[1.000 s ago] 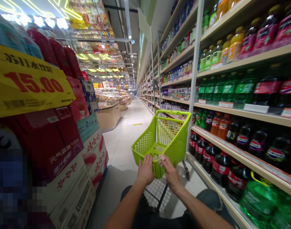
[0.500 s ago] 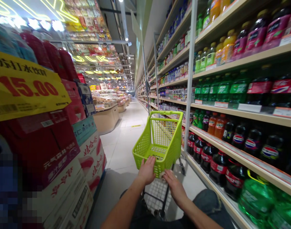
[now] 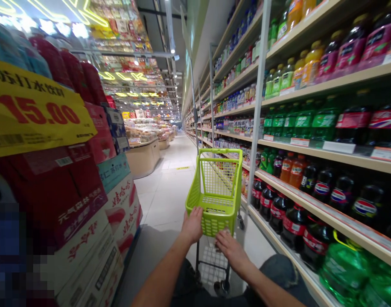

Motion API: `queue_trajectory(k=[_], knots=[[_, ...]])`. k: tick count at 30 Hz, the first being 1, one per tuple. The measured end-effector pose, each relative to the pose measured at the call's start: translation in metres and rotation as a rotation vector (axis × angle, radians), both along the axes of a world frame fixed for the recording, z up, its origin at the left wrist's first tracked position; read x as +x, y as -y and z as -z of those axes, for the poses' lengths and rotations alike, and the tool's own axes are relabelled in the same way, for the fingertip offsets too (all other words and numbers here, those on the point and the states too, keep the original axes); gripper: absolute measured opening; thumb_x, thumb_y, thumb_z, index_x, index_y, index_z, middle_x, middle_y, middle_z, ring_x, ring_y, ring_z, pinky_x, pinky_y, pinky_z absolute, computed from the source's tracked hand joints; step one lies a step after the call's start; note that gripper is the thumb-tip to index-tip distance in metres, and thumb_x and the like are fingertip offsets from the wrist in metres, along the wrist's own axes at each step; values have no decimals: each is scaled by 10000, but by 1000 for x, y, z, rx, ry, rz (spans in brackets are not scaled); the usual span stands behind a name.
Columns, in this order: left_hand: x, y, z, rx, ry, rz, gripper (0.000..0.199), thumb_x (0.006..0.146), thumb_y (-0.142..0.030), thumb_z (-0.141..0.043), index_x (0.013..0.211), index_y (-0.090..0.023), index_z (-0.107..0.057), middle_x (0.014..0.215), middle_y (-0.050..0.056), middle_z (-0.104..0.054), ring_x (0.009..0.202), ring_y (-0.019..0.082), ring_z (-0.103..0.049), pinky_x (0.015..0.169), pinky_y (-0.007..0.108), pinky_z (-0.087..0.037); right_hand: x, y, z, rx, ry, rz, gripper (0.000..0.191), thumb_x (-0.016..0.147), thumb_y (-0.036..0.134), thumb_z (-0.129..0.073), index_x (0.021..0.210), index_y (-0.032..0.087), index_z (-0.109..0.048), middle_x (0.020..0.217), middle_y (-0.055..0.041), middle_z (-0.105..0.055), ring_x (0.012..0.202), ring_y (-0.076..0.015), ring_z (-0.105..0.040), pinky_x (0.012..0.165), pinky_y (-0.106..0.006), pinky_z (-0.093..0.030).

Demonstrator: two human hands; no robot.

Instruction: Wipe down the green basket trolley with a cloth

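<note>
A lime-green shopping cart (image 3: pixel 216 204) stands in front of me, its plastic basket above a dark frame with a wire lower rack (image 3: pixel 211 262). My left hand (image 3: pixel 193 224) grips the basket's near left corner, fingers over the rim. At the lower edge of the near wall is my right hand (image 3: pixel 229 245), fingers stretched forward and slightly bent. Its fingertips are blurred, and whether they press on the plastic is hard to see. Inside the basket I make out only its slatted floor.
Shelves of bottled drinks (image 3: pixel 291 217) line my right, with large green bottles (image 3: pixel 344 264) low down. Stacked drink cartons (image 3: pixel 83 187) and a yellow price sign (image 3: pixel 38 111) stand close on my left. A pale tiled aisle (image 3: pixel 170 170) runs ahead past a display counter (image 3: pixel 142 157).
The cart has swung round, its near end shifting right and its far handle slightly left. My left hand has stayed at the near rim, now at its left corner.
</note>
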State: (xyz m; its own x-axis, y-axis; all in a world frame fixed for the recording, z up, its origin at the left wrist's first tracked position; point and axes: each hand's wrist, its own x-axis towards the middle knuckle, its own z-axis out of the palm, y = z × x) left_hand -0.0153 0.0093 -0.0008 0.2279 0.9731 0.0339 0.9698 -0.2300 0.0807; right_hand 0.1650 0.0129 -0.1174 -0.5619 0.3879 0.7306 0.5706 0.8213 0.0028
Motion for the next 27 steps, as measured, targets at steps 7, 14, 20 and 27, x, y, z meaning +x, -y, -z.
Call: queue_trajectory(k=[7, 14, 20, 27], knots=[[-12, -2, -5, -37, 135, -15, 652, 701, -111, -381, 1335, -229, -291, 1412, 28, -342, 1308, 156, -263, 1082, 455, -139, -31, -13, -22, 51, 68, 78, 294, 847, 77, -434, 1064, 161, -612, 1141, -102, -608, 1142, -243, -499, 939, -469, -433], [-25, -4, -3, -1, 216, -192, 662, 699, -71, -338, 1348, -176, -255, 1409, 62, -345, 1293, 152, -293, 1071, 448, -182, -59, -14, -21, 116, 69, 33, 288, 849, 92, -454, 1080, 178, -604, 1185, -85, -584, 1177, -223, -465, 942, -424, -437], [-36, 4, 1, 14, 226, -303, 679, 679, 0, -300, 1346, -117, -256, 1417, 93, -322, 1301, 160, -277, 1076, 445, -175, -66, -30, -15, 176, 121, 55, 213, 853, 131, -475, 990, 135, -638, 1068, -106, -643, 1095, -211, -532, 927, -419, -444], [-20, 7, 5, 13, 184, -248, 698, 663, 1, -305, 1349, -115, -261, 1420, 101, -315, 1314, 186, -251, 1078, 467, -170, -24, -18, -14, 234, 71, 133, 311, 844, 62, -406, 1035, 178, -623, 1144, -72, -612, 1137, -213, -502, 918, -423, -449]])
